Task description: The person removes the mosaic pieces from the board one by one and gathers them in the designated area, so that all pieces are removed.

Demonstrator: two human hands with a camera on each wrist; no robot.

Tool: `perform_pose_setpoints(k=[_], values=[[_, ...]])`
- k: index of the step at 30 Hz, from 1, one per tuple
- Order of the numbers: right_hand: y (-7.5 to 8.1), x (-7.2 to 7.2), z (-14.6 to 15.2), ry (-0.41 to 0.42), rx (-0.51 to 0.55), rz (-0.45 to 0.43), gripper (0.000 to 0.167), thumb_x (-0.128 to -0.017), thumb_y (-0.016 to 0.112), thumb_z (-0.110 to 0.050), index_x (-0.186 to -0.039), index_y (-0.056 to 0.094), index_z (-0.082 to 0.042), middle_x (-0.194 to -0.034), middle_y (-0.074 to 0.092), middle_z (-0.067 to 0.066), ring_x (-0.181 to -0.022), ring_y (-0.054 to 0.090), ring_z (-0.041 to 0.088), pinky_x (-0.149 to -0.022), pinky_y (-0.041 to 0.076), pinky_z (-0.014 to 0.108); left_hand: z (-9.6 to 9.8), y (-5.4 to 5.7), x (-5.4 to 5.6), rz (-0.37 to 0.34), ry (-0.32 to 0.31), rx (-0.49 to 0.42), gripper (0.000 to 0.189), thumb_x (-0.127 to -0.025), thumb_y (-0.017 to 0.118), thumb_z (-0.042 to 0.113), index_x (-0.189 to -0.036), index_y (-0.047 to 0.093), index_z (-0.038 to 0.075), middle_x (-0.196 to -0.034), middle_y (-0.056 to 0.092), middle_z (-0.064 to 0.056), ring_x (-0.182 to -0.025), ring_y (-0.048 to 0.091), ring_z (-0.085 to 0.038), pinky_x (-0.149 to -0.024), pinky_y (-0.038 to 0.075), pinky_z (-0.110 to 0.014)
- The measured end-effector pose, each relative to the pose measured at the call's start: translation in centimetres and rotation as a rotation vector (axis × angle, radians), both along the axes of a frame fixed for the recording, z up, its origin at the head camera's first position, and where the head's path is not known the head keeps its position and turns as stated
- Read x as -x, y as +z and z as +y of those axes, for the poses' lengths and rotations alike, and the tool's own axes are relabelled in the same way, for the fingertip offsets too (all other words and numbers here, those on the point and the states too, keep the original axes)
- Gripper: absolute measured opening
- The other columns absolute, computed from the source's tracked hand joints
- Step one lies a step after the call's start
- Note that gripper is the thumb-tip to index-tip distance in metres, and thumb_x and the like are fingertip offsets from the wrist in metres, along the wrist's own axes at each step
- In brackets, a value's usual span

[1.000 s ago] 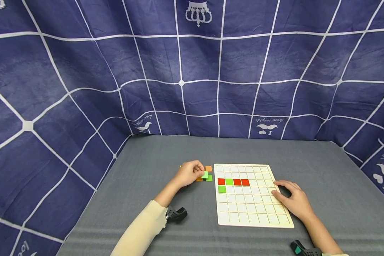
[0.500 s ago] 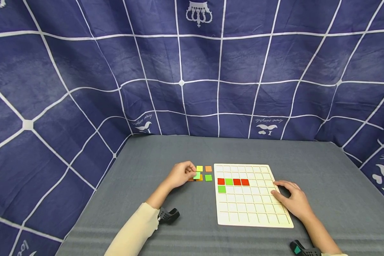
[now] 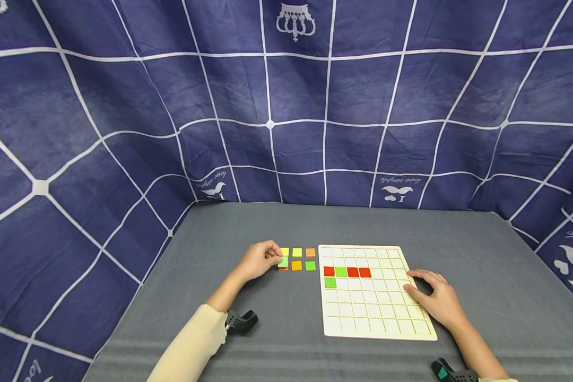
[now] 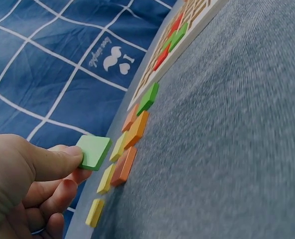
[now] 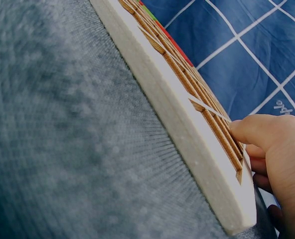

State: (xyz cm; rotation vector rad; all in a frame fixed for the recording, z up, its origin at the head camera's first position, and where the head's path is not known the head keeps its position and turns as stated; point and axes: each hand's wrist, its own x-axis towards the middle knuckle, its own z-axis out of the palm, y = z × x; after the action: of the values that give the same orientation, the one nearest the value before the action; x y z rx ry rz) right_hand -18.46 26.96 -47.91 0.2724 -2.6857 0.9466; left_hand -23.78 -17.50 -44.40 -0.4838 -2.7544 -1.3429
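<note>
Between thumb and fingers my left hand pinches a light green square tile. In the head view that tile overlaps a reddish-orange tile, left of the board. Around it are yellow tiles, an orange tile and a green tile. A pale gridded board carries a row of red, green, red, red tiles, with one green tile below the row's left end. My right hand rests at the board's right edge, thumb and index finger spread, thumb tip on the rim.
Loose tiles lie in two short rows beside the board's left edge on the grey cloth-covered table. A blue curtain with white lines hangs behind and to the sides. Black straps sit on both wrists.
My left hand has moved left over the loose tiles, still pinching the light green tile. Yellow and orange tiles it covered now show. My right hand and the board stay nearly still.
</note>
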Motion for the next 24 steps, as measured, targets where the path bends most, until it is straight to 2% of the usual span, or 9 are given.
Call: perform_pose_setpoints(k=[15, 24], values=[[0.0, 0.0, 0.1, -0.001, 0.006, -0.015, 0.039, -0.089, 0.073, -0.029, -0.117, 0.066, -0.004, -0.124, 0.059, 0.024, -0.119, 0.046, 0.043, -0.092, 0.034, 0.061, -2.7, -0.8, 0.3, -0.044, 0.06, -0.015, 0.009, -0.085, 0.074, 0.002, -0.087, 0.065, 0.004, -0.078, 0.062, -0.001, -0.071, 0.057, -0.012, -0.065, 0.047, -0.028], [-0.1, 0.0, 0.1, -0.003, 0.009, -0.018, 0.039, -0.089, 0.073, -0.029, -0.117, 0.066, -0.003, -0.123, 0.059, 0.024, -0.118, 0.047, 0.043, -0.092, 0.034, 0.06, -3.3, -1.2, 0.2, -0.062, 0.078, 0.01, 0.01, -0.084, 0.073, 0.0, -0.084, 0.064, 0.004, -0.075, 0.06, 0.0, -0.068, 0.056, -0.012, -0.065, 0.047, -0.029]])
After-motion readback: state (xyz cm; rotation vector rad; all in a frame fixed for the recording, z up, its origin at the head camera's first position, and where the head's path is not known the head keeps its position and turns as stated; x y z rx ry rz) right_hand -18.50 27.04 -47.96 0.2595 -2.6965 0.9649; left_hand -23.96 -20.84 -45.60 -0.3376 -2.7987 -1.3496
